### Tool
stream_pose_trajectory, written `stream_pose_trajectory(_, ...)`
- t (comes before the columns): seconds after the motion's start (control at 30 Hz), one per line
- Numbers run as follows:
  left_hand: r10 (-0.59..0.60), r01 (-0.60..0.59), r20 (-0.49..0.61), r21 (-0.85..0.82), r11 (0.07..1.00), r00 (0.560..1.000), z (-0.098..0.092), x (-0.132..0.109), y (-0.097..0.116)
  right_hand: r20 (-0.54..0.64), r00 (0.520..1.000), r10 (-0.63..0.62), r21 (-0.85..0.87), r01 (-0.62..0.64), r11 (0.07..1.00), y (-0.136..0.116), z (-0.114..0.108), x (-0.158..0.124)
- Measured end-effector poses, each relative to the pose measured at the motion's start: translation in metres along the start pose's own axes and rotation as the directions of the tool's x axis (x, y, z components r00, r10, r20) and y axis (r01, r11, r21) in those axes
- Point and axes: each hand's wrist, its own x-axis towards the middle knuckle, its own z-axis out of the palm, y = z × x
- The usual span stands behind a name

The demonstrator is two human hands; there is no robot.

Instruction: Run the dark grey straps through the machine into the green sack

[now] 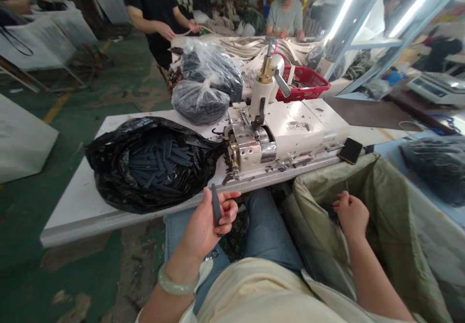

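My left hand (210,219) is closed around a dark blue-grey strip (216,204), just in front of the table edge. The strip stands nearly upright between thumb and fingers. Over the mouth of an olive-green woven sack (395,207), my right hand (351,211) is closed in a pinch, with the tip of a small dark strip (346,186) showing above its fingers. Ahead of both hands sits a white skiving machine (290,124) with a metal front. To its left, a black plastic bag (105,177) lies open, holding many similar strips (160,161).
A phone (350,150) lies at the machine's right front edge. Behind stand clear plastic bags (203,98) of dark pieces and a red basket (308,82). Two people work at the far side with pale straps (232,47). Dark scraps litter the table edge.
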Motion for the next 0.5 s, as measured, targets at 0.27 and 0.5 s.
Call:
stream_pose_trajectory(0.27,-0.202,0.212,0.129,-0.070,0.975,0.971,0.017,0.010,-0.011,0.447,0.786,-0.428,0.451,0.216,0.866,-0.080,-0.001,-0.060)
stream_pose_trajectory(0.5,-0.297,0.300,-0.064,0.040,0.953,0.953,0.016,0.001,-0.028,0.518,0.402,-0.755,0.781,0.137,0.609,-0.197,0.045,-0.140)
